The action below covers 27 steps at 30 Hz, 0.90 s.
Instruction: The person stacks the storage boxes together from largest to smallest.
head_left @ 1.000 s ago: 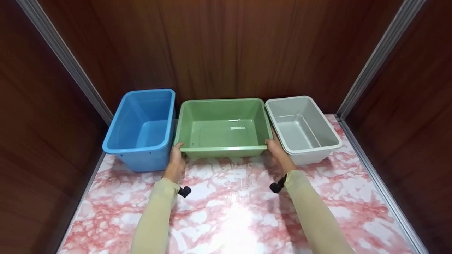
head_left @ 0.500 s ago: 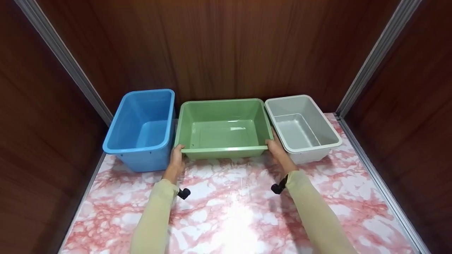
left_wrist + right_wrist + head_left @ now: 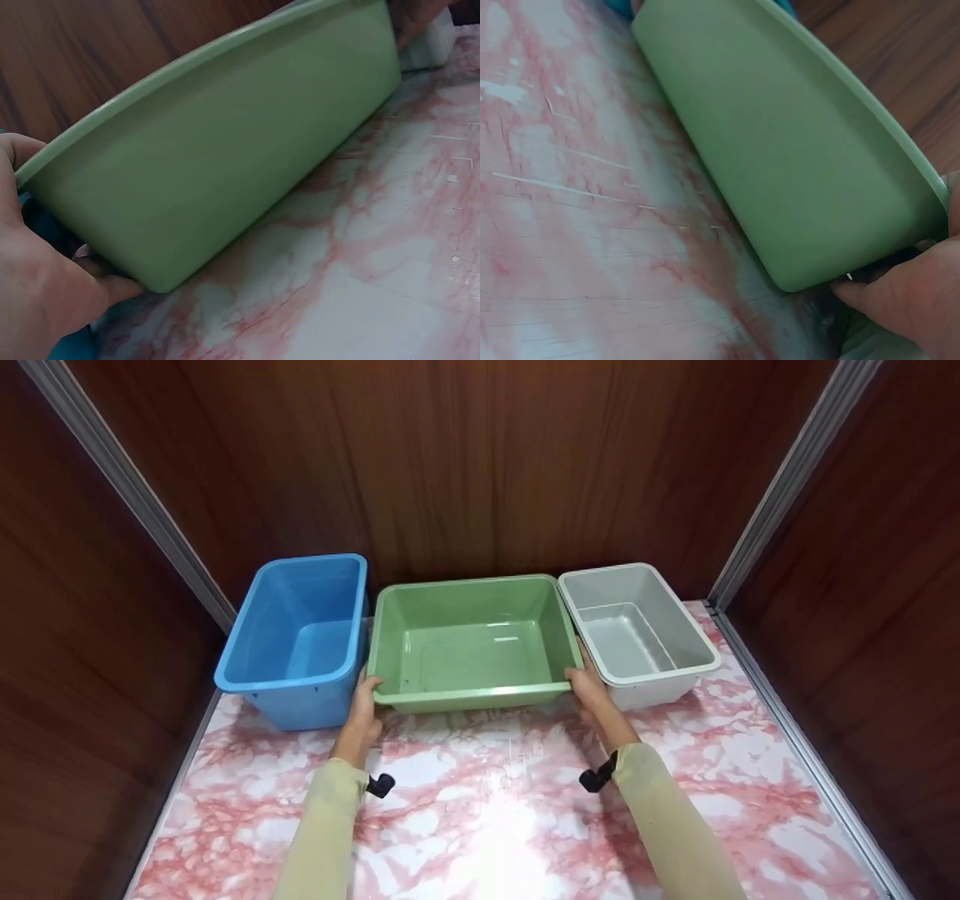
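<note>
In front of the green tub point(image 3: 472, 696), the counter point(image 3: 442, 825) offers a wide free lane between the sleeves point(image 3: 319, 832). The blue bin point(image 3: 300, 706) crowds the left hand point(image 3: 362, 714), the grey bin point(image 3: 652, 694) the right hand point(image 3: 594, 695); a wooden panel point(image 3: 480, 465) closes the back, while all three tops are open from above

Between blue bin point(image 3: 300, 706) and grey bin point(image 3: 652, 694) — a green tub point(image 3: 474, 660), fingers point(image 3: 576, 675) gripping its near corners.
</note>
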Tool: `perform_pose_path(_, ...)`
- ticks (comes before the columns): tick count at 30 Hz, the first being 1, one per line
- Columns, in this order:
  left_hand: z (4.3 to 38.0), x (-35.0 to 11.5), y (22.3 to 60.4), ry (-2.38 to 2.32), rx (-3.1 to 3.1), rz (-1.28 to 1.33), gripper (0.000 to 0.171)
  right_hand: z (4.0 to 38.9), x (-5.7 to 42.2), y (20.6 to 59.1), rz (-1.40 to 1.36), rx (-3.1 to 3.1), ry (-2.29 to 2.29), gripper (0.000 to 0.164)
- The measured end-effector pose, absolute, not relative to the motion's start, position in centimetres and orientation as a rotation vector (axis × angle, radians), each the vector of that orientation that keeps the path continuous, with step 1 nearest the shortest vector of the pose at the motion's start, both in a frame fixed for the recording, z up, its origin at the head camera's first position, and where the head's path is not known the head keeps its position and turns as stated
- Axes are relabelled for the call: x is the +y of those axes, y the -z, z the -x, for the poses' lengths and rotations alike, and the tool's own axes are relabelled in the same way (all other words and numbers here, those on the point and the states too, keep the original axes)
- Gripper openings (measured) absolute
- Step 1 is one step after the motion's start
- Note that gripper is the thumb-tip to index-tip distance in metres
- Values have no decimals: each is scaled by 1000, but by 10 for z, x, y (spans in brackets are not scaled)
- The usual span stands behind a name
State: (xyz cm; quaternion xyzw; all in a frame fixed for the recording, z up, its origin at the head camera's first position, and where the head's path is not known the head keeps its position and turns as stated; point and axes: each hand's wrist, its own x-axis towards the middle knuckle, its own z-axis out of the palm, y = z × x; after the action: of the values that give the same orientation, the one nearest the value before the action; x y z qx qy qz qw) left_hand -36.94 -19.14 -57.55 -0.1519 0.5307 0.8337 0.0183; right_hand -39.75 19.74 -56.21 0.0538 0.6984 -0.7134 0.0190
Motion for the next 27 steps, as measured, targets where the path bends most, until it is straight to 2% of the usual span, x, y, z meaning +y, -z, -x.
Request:
perform_pose_path(12, 355, -204, 574, -2461, 1860, 332, 76, 378, 191, 570, -264, 2024, 2302, 87)
perform_pose_path(27, 332, -204, 572, -2461, 1885, 260, 81, 358, 196, 561, -146, 2292, 2169, 89)
